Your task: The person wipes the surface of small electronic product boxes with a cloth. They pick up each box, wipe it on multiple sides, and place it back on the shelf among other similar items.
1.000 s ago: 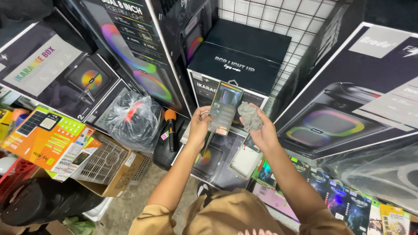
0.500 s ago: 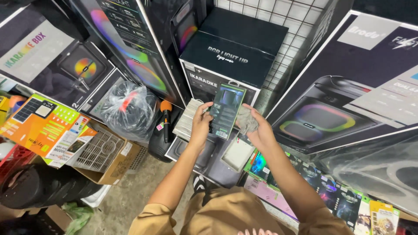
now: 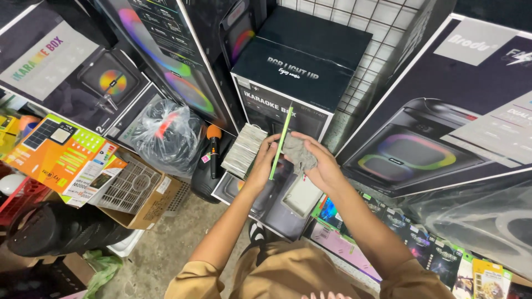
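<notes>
A single head-worn camera is looking steeply down from above the person's chest, facing forward over both forearms toward stacked speaker boxes (image 3: pixel 302 66) and the concrete floor (image 3: pixel 166 249), sitting close to the hands; no second view is sharing the scene.

Lighting: even, bright, from overhead; no hard shadows. Glare on plastic-wrapped bundle (image 3: pixel 166 135) left of the black speaker box (image 3: pixel 302 66) and on glossy cartons right of it. Wide-angle bending at frame edges. Centre sharp; slight softness at bottom edge.
</notes>
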